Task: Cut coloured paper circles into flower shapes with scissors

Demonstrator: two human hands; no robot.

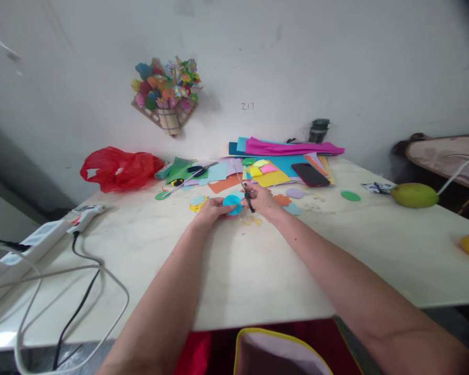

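Note:
My left hand [212, 211] pinches a round piece of blue paper [233, 204] just above the table. Close on its right, my right hand [262, 200] is closed around a pair of scissors [249, 202], whose blades point up and away from me. The fingertips of both hands nearly meet at the paper's right edge. Around them lie yellow paper scraps [252, 221], an orange flower-shaped cutout [282, 200], a lilac paper disc [294, 193] and a light blue cutout [292, 209]. Whether the blades touch the blue paper cannot be made out.
Coloured sheets [273, 177], a phone [310, 174] and blue-handled scissors [197, 170] lie behind the hands. A red plastic bag [121, 169] sits back left. Power strip [31, 245] and cables [101, 266] occupy the left side. A green mango [414, 195] rests at right.

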